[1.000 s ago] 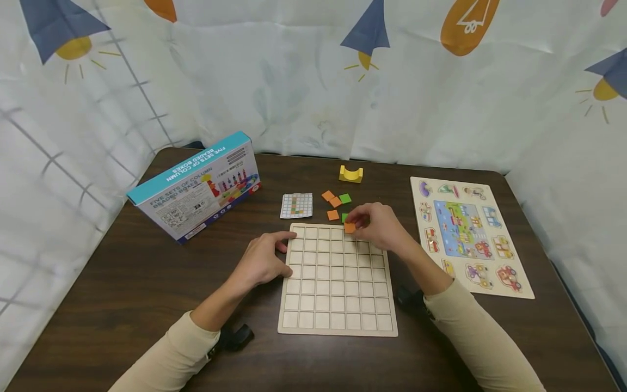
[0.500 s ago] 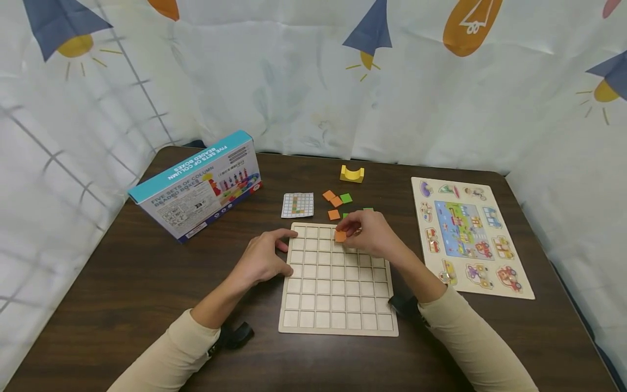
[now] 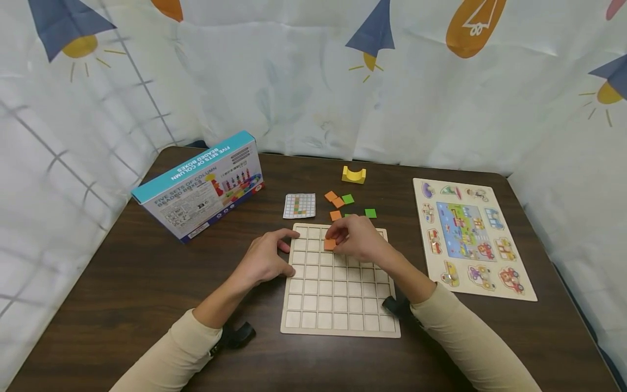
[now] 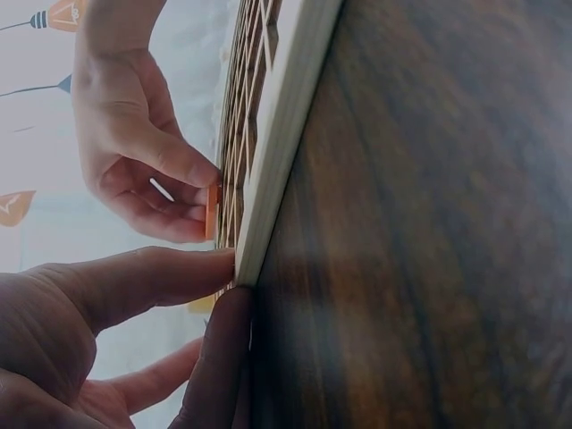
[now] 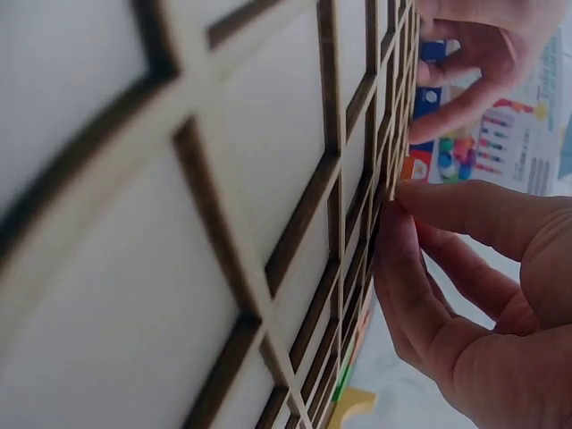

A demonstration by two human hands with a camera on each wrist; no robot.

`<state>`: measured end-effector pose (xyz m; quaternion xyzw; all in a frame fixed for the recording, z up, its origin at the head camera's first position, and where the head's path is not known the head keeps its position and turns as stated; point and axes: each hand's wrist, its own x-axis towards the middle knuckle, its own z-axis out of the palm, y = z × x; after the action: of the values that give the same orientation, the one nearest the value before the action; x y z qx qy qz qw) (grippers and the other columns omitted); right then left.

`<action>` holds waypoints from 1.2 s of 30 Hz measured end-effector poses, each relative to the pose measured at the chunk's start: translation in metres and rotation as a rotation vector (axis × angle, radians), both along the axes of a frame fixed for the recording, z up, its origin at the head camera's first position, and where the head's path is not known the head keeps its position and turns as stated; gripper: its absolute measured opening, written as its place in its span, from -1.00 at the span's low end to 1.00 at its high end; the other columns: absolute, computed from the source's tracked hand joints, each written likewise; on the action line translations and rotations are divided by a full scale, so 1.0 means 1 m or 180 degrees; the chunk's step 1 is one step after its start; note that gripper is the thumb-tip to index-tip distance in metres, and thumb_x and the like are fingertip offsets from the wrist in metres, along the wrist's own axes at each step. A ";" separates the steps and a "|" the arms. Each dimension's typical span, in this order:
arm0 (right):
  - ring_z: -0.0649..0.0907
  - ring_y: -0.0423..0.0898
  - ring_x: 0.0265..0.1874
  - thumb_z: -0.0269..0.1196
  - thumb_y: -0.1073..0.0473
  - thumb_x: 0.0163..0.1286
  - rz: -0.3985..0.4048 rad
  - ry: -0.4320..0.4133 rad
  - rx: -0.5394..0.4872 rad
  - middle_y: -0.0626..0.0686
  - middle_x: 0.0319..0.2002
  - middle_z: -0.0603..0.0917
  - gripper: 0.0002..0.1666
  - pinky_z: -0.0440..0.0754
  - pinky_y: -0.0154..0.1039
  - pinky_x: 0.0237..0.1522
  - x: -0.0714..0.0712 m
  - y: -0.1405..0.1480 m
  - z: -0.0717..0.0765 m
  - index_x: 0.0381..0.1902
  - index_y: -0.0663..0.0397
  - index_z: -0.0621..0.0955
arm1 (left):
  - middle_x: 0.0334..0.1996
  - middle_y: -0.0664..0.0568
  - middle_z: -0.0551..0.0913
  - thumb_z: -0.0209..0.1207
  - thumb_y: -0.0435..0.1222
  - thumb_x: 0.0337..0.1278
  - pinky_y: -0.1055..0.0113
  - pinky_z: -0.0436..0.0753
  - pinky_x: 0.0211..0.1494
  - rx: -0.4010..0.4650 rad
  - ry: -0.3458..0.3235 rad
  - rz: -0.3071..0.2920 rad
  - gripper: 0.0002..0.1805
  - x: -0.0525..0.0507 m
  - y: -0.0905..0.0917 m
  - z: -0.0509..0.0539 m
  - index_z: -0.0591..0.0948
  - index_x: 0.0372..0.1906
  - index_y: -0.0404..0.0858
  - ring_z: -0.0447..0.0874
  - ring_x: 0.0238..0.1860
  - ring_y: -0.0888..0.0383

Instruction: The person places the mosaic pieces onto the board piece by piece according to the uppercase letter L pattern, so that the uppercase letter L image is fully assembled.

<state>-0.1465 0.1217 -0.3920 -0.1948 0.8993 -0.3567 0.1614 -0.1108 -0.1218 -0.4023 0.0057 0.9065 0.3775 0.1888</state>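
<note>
A pale wooden grid board [image 3: 338, 305] lies on the table before me. My right hand [image 3: 359, 238] pinches an orange square tile [image 3: 330, 244] over the board's second row from the far edge. In the left wrist view this tile [image 4: 212, 213] is right at the grid surface; whether it sits in a cell I cannot tell. My left hand [image 3: 266, 256] rests at the board's left edge, thumb and index finger extended and touching it. Past the far edge lie several loose tiles, orange [image 3: 335, 216] and green [image 3: 370, 213], one green partly hidden behind my right hand.
A small pattern card [image 3: 299, 206] lies beyond the board's far-left corner. A yellow arched block [image 3: 354, 175] stands farther back. At left stands a toy box [image 3: 201, 190]; at right lies a wooden picture puzzle [image 3: 495, 277]. A curtain [image 3: 303, 81] hangs behind the table.
My right hand has carried the orange tile from the board's far edge left and nearer, onto the second row. A green tile behind it has come into view. The left hand has stayed put.
</note>
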 end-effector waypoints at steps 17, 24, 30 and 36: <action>0.64 -0.19 -0.32 0.49 0.39 0.13 -0.0010 -0.0040 0.0156 -0.01 -0.30 0.76 -0.73 0.64 -0.26 -0.18 0.000 -0.010 -0.001 -0.18 0.09 0.79 | -0.07 -0.07 0.68 0.61 -0.44 -0.33 0.02 0.54 0.06 0.0017 0.0008 -0.0026 -0.12 0.000 -0.001 0.000 0.62 0.31 -0.01 0.52 -0.02 -0.07; 0.64 -0.19 -0.33 0.46 0.39 0.14 0.0023 -0.0008 0.0181 -0.01 -0.29 0.76 -0.73 0.64 -0.26 -0.21 -0.001 -0.010 -0.001 -0.18 0.09 0.79 | -0.08 -0.06 0.69 0.62 -0.43 -0.34 0.00 0.53 0.09 0.0037 0.0023 -0.0041 -0.11 -0.001 -0.002 0.000 0.62 0.31 -0.01 0.52 0.01 -0.08; 0.64 -0.19 -0.33 0.46 0.38 0.14 0.0054 0.0001 0.0184 -0.01 -0.29 0.76 -0.73 0.64 -0.25 -0.21 -0.001 -0.010 0.000 -0.17 0.09 0.79 | -0.09 -0.05 0.68 0.62 -0.44 -0.34 0.03 0.54 0.05 0.0084 -0.0009 -0.0011 -0.10 -0.001 -0.002 0.001 0.62 0.31 0.00 0.51 0.00 -0.08; 0.64 -0.18 -0.32 0.47 0.38 0.14 0.0064 -0.0015 0.0189 -0.02 -0.28 0.76 -0.72 0.63 -0.25 -0.21 -0.002 -0.009 0.000 -0.16 0.08 0.79 | -0.09 -0.05 0.69 0.62 -0.46 -0.36 0.06 0.54 0.06 0.0095 -0.0030 -0.0013 0.01 -0.001 -0.002 0.000 0.55 0.42 0.01 0.52 -0.01 -0.06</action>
<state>-0.1482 0.1126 -0.3922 -0.1982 0.9071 -0.3286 0.1729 -0.1121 -0.1241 -0.4021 0.0086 0.8999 0.3906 0.1938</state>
